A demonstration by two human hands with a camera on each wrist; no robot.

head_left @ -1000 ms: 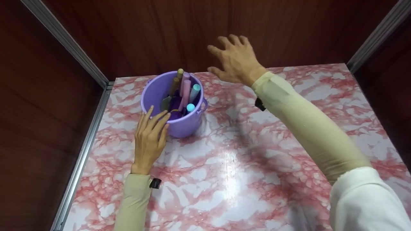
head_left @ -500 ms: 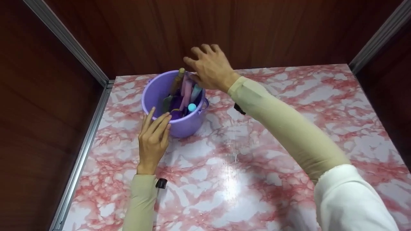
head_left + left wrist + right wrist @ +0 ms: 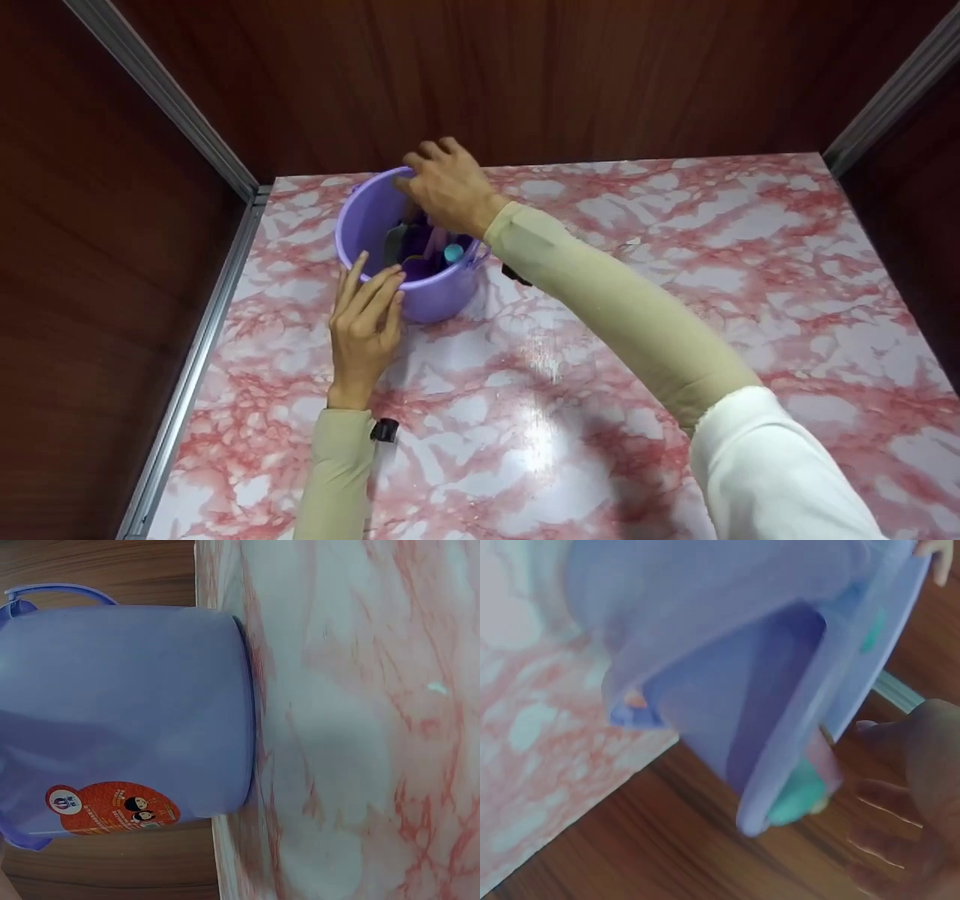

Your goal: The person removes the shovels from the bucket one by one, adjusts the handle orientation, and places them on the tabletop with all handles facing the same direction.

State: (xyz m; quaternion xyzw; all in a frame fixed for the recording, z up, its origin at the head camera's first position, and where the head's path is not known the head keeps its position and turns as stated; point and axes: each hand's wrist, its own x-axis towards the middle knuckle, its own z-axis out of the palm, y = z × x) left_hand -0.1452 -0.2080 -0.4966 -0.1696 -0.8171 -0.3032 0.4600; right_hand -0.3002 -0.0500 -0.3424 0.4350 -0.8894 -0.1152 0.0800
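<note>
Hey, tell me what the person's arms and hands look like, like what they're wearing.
The left hand and right hand are ungloved. Both forearms wear beige sleeves, each with a small black piece near the wrist. A white sleeve shows above the right one.

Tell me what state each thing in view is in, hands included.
Purple plastic bucket: upright, open-topped, partly filled.
Left hand: fingers extended, at the bucket's near edge.
Right hand: open over the bucket's far side, holding nothing.
Turquoise round-ended handle: in the bucket, end up.
Cylindrical pink handle: in the bucket, partly hidden.
Red oval sticker: stuck to the bucket's outside.
</note>
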